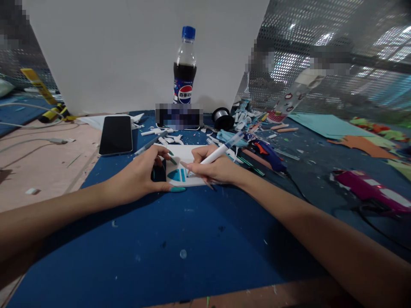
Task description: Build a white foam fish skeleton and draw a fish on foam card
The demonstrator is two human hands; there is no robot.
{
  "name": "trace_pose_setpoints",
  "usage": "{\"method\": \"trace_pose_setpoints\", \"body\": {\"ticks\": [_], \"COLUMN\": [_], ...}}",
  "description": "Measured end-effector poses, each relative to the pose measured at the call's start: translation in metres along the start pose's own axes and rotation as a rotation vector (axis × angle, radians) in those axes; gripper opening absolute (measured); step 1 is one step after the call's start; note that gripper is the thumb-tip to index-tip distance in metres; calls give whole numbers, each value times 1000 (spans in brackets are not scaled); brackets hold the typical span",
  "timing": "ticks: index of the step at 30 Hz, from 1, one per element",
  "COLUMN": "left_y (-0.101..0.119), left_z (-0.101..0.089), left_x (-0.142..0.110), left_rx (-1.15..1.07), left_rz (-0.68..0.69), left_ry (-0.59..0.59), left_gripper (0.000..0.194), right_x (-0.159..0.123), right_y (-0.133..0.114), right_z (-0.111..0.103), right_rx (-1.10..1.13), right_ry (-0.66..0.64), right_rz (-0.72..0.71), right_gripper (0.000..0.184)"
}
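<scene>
A white sheet (175, 152) with bright blue shapes on it lies on the blue mat (154, 239). My left hand (143, 169) rests at its left edge, thumb and fingers spread apart, with long green nails. The thumb touches near the front edge and the fingertips reach over the sheet. In my right hand (218, 167) is a white marker pen (214, 154) with a blue end, tilted up to the right. The pen's tip is close to the blue shapes, partly hidden by my fingers.
Behind the sheet stand a cola bottle (185, 64) and a wire spool (222, 118). A black-screened phone (116, 135) lies left. White scraps (173, 139) litter the back. To the right are a blue glue gun (269, 156), a magenta corded tool (372, 190) and coloured sheets (330, 126).
</scene>
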State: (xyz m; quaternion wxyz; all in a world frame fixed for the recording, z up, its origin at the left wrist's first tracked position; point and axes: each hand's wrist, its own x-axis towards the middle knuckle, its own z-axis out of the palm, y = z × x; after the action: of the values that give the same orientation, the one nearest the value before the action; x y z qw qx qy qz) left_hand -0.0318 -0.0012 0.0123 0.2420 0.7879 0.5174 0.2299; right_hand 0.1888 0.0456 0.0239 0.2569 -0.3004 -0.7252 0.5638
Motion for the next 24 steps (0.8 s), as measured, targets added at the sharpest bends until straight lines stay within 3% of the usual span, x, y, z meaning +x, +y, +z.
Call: {"method": "trace_pose_setpoints", "body": {"ticks": [24], "left_y": [-1], "left_z": [1], "left_x": [0], "left_rx": [20], "left_rz": [42], "left_ry": [36], "left_gripper": [60], "right_x": [1], "right_y": [-1], "right_z": [-2], "right_rx": [-61], "right_ry": [-36], "right_rz": [-3], "right_gripper": [38]}}
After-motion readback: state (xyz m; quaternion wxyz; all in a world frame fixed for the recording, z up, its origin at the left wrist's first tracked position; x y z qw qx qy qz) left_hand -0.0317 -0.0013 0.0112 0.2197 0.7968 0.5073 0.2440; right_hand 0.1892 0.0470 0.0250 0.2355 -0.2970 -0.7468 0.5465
